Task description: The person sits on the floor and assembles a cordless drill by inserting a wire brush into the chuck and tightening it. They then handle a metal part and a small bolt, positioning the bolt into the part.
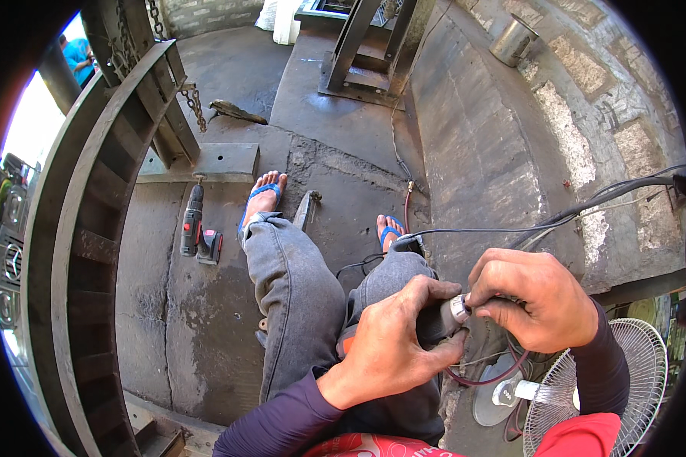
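The left hand [395,335] is gripping the dark tool [433,324] — best kept steady — while the right hand [537,301] is pinching its silver collar [458,308] fingertip-narrow.

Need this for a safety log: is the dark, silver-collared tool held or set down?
Held: the left hand grips the dark tool; the right hand is at its silver collar.

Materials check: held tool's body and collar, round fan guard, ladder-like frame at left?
Dark grey, rounded, plastic-looking tool body: probably moulded, matte; soft, even shading.
Silver, ring-shaped, metallic collar: likely bare metal; bright highlights.
White, round, wire fan guard: probably coated metal, plastic possible; thin, even ribs.
Tall, grey-brown, ladder-like metal frame: likely steel, dull and stained; crisp plate edges.
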Motion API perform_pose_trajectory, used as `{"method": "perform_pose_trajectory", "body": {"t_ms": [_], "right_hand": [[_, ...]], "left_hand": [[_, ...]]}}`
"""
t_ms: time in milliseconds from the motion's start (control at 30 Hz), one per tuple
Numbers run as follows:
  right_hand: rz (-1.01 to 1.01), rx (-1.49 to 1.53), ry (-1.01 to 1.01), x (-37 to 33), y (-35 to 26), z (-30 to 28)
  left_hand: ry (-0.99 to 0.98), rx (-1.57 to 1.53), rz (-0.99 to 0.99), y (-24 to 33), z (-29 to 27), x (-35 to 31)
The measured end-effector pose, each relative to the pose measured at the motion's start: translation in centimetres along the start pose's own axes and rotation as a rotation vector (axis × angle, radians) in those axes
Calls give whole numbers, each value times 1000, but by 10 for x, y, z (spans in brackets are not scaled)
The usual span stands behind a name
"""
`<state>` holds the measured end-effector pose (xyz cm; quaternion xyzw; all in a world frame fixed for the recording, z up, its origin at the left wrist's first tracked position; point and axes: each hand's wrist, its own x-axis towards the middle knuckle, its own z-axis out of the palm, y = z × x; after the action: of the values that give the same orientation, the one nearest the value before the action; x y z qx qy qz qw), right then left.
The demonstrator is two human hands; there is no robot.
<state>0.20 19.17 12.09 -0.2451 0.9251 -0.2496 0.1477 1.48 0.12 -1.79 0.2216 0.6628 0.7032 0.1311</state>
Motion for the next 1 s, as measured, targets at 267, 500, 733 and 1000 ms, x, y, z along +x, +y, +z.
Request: {"method": "perform_pose_trajectory", "body": {"t_ms": [267, 500, 733, 1000], "right_hand": [[174, -44, -66, -1, -6, -8], [13, -22, 1, -1, 1, -1], [5, 15, 63, 2, 0, 1], [70, -32, 4, -4, -2, -2]], "left_hand": [[13, 2, 3, 0, 1, 0], [8, -14, 7, 0, 0, 1], [0, -9, -6, 1, 0, 0], [-4, -10, 13, -1, 0, 0]]}}
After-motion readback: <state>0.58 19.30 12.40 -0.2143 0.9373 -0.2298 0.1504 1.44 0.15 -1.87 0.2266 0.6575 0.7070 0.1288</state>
